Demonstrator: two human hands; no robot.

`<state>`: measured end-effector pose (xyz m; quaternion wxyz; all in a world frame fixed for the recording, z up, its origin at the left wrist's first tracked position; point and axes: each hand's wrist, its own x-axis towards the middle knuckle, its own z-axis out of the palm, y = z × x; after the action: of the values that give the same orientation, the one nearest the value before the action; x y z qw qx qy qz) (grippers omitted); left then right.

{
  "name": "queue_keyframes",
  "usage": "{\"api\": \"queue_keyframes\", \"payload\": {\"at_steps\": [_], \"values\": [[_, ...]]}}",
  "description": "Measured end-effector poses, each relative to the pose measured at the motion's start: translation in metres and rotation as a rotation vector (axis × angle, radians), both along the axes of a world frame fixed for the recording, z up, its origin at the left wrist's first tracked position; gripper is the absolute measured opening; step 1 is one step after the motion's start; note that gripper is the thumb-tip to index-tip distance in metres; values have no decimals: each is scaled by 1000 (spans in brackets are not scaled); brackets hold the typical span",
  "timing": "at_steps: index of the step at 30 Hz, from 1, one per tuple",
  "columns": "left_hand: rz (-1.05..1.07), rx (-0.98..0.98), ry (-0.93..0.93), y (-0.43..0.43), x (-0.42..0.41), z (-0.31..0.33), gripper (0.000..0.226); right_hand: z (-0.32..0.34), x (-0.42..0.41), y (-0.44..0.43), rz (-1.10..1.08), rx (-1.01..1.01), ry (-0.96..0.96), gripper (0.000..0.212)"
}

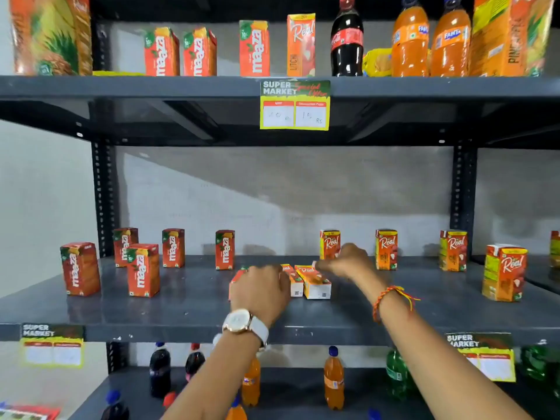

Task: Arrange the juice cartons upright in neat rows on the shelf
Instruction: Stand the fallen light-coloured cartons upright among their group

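Observation:
On the middle shelf (181, 310), several red Maaza cartons (142, 269) stand upright on the left and several orange Real cartons (386, 249) stand upright on the right. In the centre, two Real cartons (313, 281) lie flat side by side. My left hand (262, 291) is closed over a red carton (235, 281) lying next to them, which it mostly hides. My right hand (345, 262) hovers just behind the lying Real cartons, fingers curled toward their top end, in front of an upright Real carton (329, 242). Whether it touches them is unclear.
The upper shelf (151, 86) carries more Maaza and Real cartons, a cola bottle (347, 37) and orange soda bottles (409, 40). A price tag (294, 105) hangs from its edge. Soda bottles (333, 378) stand on the lower shelf. Black uprights (104, 201) frame the sides.

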<state>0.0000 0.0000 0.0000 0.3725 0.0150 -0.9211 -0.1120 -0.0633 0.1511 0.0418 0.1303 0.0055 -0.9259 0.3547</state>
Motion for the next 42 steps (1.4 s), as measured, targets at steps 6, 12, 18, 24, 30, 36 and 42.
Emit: {"api": "queue_keyframes", "payload": {"at_steps": [6,12,18,24,30,36,42], "values": [[-75,74,-13,-7,-5,-55,36,-27,-5,-22,78,154,-230,71],[-35,32,133,-10,-10,-62,41,-42,-17,-29,1,18,-101,44],[2,16,154,-9,-12,-64,36,-60,-13,-18,-41,-204,292,26],[-7,34,143,-9,-14,-68,37,-52,8,-15,-6,-399,629,48],[8,1,131,-8,-11,-67,36,-66,12,-21,78,-566,662,50],[6,-9,92,-8,-9,-67,38,-67,11,-24,43,-577,673,48],[2,-33,70,-10,-11,-68,39,-55,19,-7,-43,-510,690,46]]}}
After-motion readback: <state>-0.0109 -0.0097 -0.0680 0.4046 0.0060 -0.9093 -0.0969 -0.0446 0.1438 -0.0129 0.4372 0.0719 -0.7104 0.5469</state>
